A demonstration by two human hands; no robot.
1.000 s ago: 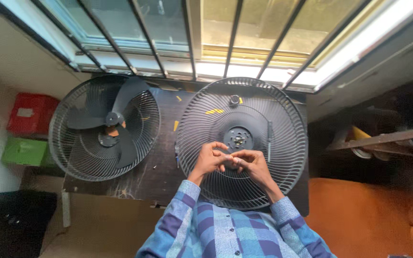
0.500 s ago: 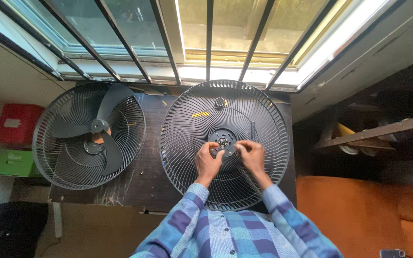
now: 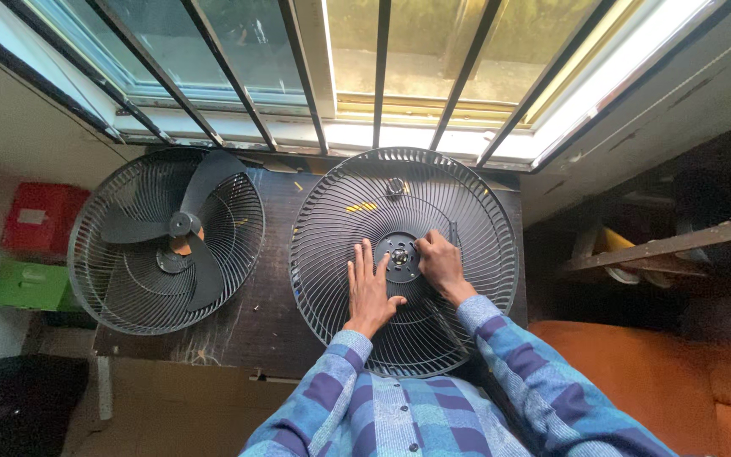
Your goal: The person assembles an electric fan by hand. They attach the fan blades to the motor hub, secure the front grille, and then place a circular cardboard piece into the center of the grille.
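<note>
A large black wire fan guard [image 3: 475,220] lies flat on a dark wooden table [image 3: 272,313], its round hub plate [image 3: 400,256] in the middle. My left hand [image 3: 369,292] rests flat on the guard's wires just left of the hub, fingers spread. My right hand [image 3: 439,264] sits at the hub's right edge with fingers curled at it; whether it pinches a small part is hidden. To the left lies a second guard [image 3: 239,203] with a three-blade black fan blade [image 3: 181,225] resting in it.
A barred window [image 3: 378,68] runs along the table's far edge. Red [image 3: 40,218] and green [image 3: 29,284] boxes stand at the left. A dark shelf [image 3: 670,245] is at the right, with an orange cushion [image 3: 662,372] below it.
My left hand has opened and laid flat on the guard beside the hub. My right hand has moved up to the hub's right edge. Earlier both hands were together over the guard.
</note>
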